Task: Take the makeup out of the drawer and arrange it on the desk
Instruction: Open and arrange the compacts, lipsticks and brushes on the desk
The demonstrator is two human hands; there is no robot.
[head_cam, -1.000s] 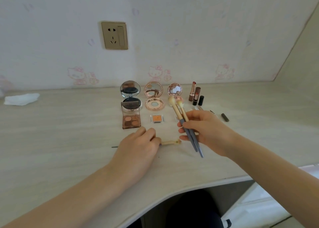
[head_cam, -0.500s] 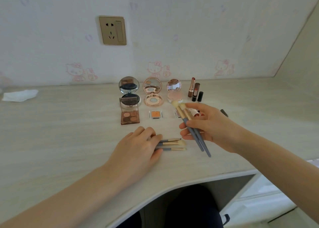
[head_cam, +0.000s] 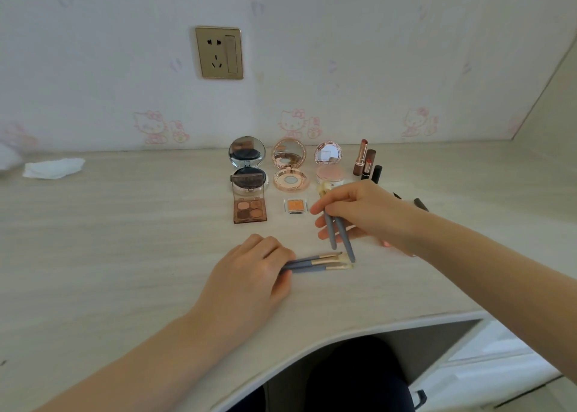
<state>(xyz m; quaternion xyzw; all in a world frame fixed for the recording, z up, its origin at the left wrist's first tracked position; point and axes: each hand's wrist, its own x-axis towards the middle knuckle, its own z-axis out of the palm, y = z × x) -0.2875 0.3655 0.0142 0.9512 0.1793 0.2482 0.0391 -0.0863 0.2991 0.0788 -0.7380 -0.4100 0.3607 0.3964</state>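
the left hand (head_cam: 249, 274) lies on the table (head_cam: 125, 240) with its fingers curled in a grip on three small brushes (head_cam: 318, 263) that lie flat side by side. the right hand (head_cam: 359, 215) has its grip closed on two blue brushes (head_cam: 338, 237), tips up, just above them. behind sit the open compacts (head_cam: 288, 168), an eyeshadow box (head_cam: 249, 212) and lipsticks (head_cam: 363, 159).

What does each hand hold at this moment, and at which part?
The right hand grips two brushes around the upper part of their blue handles, bristles up. The left hand holds the handle ends of three brushes lying on the desk.
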